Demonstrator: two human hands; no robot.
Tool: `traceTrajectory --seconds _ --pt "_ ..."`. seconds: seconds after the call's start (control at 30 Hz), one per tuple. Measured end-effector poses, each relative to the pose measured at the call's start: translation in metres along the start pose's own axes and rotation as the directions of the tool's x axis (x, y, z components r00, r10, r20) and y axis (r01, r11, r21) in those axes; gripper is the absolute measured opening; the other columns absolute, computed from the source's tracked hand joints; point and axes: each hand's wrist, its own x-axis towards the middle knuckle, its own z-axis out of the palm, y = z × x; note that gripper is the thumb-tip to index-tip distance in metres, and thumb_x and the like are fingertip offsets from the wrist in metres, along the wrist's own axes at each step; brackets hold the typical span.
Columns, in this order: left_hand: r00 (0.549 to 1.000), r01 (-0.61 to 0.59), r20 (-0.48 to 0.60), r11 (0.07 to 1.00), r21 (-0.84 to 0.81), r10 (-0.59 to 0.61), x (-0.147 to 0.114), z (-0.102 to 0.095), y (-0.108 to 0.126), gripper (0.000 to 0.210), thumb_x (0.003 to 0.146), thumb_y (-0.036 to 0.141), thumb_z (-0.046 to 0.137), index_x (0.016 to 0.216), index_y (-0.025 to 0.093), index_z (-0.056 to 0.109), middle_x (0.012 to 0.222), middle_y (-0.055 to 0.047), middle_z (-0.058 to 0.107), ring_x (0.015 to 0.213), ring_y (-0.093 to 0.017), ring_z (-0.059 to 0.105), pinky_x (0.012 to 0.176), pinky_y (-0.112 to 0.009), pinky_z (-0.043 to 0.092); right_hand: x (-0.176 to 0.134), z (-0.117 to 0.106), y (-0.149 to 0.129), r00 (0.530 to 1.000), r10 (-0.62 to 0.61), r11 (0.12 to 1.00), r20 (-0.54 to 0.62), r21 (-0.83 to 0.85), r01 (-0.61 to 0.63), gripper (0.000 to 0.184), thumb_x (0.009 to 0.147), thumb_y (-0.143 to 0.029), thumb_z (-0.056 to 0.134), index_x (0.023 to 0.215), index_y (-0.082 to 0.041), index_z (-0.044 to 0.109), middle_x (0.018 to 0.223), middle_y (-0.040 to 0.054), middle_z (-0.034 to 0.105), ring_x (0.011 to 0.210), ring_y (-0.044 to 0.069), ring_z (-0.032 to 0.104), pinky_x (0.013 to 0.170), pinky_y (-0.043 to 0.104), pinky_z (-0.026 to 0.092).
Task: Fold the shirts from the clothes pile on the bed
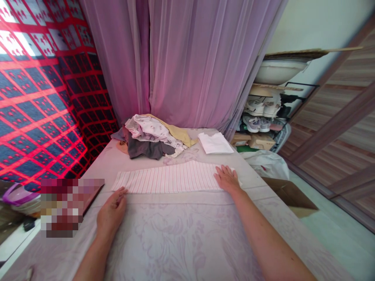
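Note:
White trousers with pink stripes (164, 178) lie folded lengthwise and flat across the bed, one long narrow strip. My right hand (227, 178) rests palm down on their right end, fingers spread. At the lower left corner of the trousers is my left hand (113, 208), its fingers loosely bent and apart, fingertips touching the cloth edge. Beyond the trousers sits a heap of crumpled clothes (152, 134), with grey, yellow and printed white pieces. To the right of that heap lies a folded white garment (216, 143).
A pale floral sheet (181, 234) covers the bed. Purple curtains (187, 62) hang behind it, and a red-and-black patterned cloth (58, 86) hangs left. A blurred-out item (67, 207) lies at the left edge. Right of the bed stand a shoe rack (258, 123) and an open cardboard box (290, 195).

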Motion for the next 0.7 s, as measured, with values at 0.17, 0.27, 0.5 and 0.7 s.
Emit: traceTrajectory --seconds 0.17,0.27,0.5,0.7 --pt "1.000 -0.014 -0.008 1.000 -0.006 0.014 0.001 0.000 0.001 0.025 0.084 0.029 0.049 0.100 0.028 0.068 0.120 0.002 0.066 0.083 -0.014 0.068 0.075 -0.024 0.052 0.001 -0.006 -0.004 0.999 0.024 0.999 0.029 -0.038 -0.023 0.052 0.095 -0.040 0.023 0.142 -0.023 0.037 0.152 0.0072 0.029 0.140 0.024 0.021 0.111 0.051 0.015" --pt "1.000 0.000 0.010 1.000 -0.010 0.000 0.001 0.001 0.001 0.026 0.084 0.030 0.048 0.101 0.027 0.067 0.122 0.002 0.065 0.086 -0.015 0.068 0.076 -0.025 0.052 -0.003 -0.015 -0.011 0.998 0.055 0.998 0.039 -0.044 -0.053 0.051 0.095 -0.039 0.023 0.142 -0.023 0.037 0.153 0.0076 0.028 0.140 0.023 0.020 0.111 0.051 0.014" --pt "1.000 0.008 0.019 1.000 -0.002 -0.008 0.001 0.001 0.000 0.027 0.084 0.030 0.047 0.103 0.027 0.067 0.124 0.002 0.064 0.087 -0.016 0.068 0.078 -0.027 0.052 -0.017 -0.009 -0.043 0.999 -0.031 0.999 0.026 0.030 0.030 0.053 0.095 -0.044 0.021 0.145 -0.027 0.029 0.155 0.0061 0.021 0.141 0.023 0.016 0.110 0.054 0.014" --pt "1.000 0.001 0.027 1.000 -0.029 0.000 0.001 0.002 0.000 0.027 0.085 0.028 0.047 0.104 0.026 0.067 0.125 0.000 0.063 0.087 -0.017 0.068 0.080 -0.029 0.052 -0.023 -0.004 -0.047 0.999 -0.024 0.999 0.037 0.047 0.022 0.053 0.095 -0.044 0.024 0.143 -0.025 0.033 0.154 0.0061 0.025 0.140 0.024 0.019 0.109 0.055 0.017"
